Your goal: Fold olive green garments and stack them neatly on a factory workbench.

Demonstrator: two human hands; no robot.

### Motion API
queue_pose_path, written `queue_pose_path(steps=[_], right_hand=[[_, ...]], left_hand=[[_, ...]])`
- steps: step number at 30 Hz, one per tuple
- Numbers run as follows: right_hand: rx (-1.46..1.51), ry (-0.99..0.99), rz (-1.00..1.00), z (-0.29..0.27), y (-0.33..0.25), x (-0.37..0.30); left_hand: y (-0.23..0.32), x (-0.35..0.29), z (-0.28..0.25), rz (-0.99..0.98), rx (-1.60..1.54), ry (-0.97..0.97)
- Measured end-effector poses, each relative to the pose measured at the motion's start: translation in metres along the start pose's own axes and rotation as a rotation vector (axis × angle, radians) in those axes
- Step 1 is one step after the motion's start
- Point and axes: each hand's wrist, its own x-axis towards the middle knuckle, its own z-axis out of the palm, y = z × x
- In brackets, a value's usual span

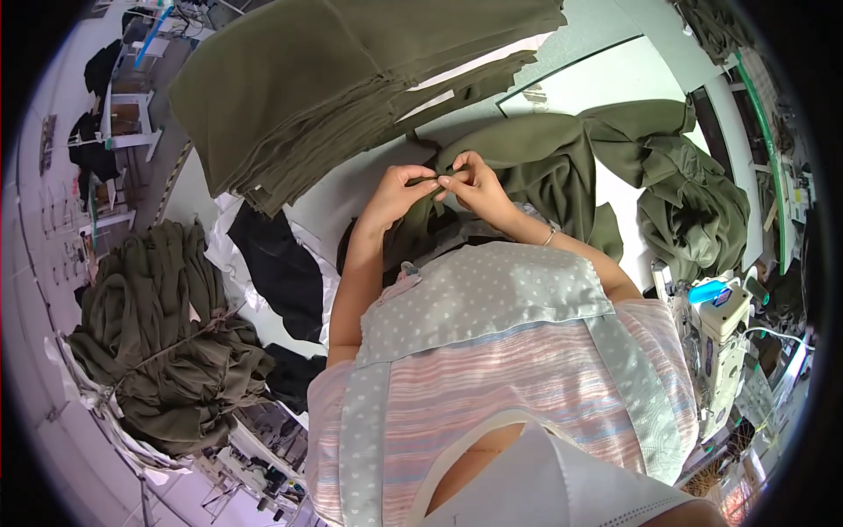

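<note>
My left hand (395,195) and my right hand (481,190) meet in front of my chest, thumbs and fingertips pinched together. Between them is an edge of an olive-green fabric piece (549,162), though the fingers partly hide the gripped bit. From there the cloth spreads in loose folds over the table to the right. More of it hangs below my hands toward my apron (492,281). A thin bracelet circles my right wrist.
A thick stack of olive fabric panels (307,97) lies just beyond my hands. Another olive heap (698,215) rests at the right, near a sewing machine (722,342). On the left are a black cloth (281,268) and a large bundle of olive garments (167,325).
</note>
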Motion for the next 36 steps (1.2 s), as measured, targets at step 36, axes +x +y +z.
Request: queue_pose_path(steps=[36], right_hand=[[-0.629, -0.062, -0.647, 0.015, -0.096, -0.007]], left_hand=[[0.365, -0.107, -0.018, 1.388, 0.831, 1.575]])
